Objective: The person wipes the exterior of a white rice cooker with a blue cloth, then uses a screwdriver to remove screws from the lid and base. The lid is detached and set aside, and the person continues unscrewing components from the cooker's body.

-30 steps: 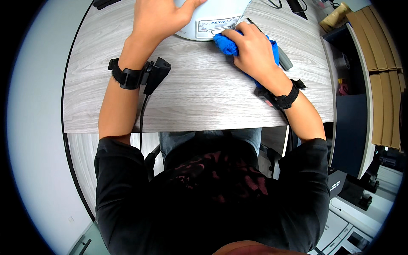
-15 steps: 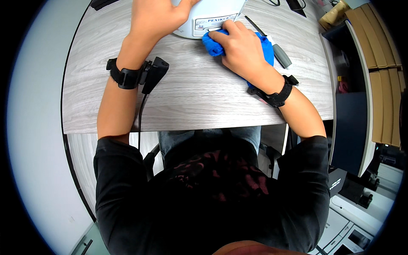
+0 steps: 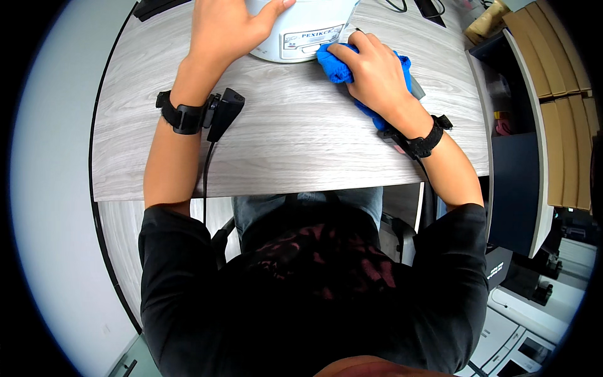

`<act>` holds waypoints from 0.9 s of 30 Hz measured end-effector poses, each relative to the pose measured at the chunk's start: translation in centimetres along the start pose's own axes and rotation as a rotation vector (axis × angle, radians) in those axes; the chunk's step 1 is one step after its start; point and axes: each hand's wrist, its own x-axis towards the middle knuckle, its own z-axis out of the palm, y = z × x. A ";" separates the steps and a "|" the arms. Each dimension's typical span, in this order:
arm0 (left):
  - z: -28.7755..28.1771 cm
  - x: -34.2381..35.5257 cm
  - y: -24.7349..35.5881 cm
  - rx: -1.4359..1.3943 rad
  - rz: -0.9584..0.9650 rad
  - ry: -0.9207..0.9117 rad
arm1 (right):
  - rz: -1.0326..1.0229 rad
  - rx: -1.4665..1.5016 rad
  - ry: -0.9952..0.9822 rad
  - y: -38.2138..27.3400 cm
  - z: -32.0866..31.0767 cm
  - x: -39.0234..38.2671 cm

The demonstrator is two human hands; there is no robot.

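Note:
A white rounded appliance (image 3: 270,45) with a framed label panel stands at the top edge of the view, its upper part cut off. My left hand (image 3: 227,28) holds it by its left side, thumb stretched across its front; the other fingers are out of view. A crumpled blue cloth (image 3: 335,68) is bunched in my right hand (image 3: 379,74), fingers closed over it. The hand is just right of the appliance's label panel, above the table. More of the cloth hangs out under my palm and wrist.
A tool's grey handle (image 3: 417,90) shows partly behind my right hand on the wood-grain table (image 3: 295,138). A dark open shelf (image 3: 516,163) and brown cardboard boxes (image 3: 562,151) stand at the right. A cable runs down from my left wrist strap (image 3: 188,118).
My right hand has moved right and slightly down with the cloth, away from the appliance's panel, covering more of the grey handle. My left hand stays on the appliance.

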 end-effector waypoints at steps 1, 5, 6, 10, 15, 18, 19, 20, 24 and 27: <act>0.0 0.0 0.0 0.001 0.001 0.002 | -0.010 0.016 0.010 0.0 -0.2 0.0; -0.1 0.1 -0.1 -0.002 0.008 0.000 | -0.054 -0.017 0.072 0.2 0.3 0.2; -0.1 0.0 -0.1 0.001 0.011 -0.001 | -0.061 -0.038 0.071 0.1 0.4 0.2; -0.2 0.0 0.0 0.004 0.021 0.003 | -0.060 -0.089 0.066 -0.1 0.9 0.2; -0.3 0.1 0.1 0.020 0.035 0.015 | -0.036 -0.024 0.078 0.0 1.2 0.4; -0.2 0.1 0.1 0.024 0.027 0.020 | -0.001 0.019 0.050 -0.2 1.0 0.4; -0.2 0.0 0.1 0.027 0.027 0.024 | 0.012 0.028 0.039 -0.3 1.0 0.4; -0.2 -0.1 0.1 0.029 0.028 0.028 | 0.014 0.026 0.032 -0.4 0.9 0.3; 0.0 -0.1 0.1 0.016 -0.007 0.018 | 0.011 0.063 0.004 -0.9 0.2 0.4; 0.0 0.1 0.2 0.012 -0.007 0.012 | -0.020 0.109 0.021 -1.8 -0.1 0.6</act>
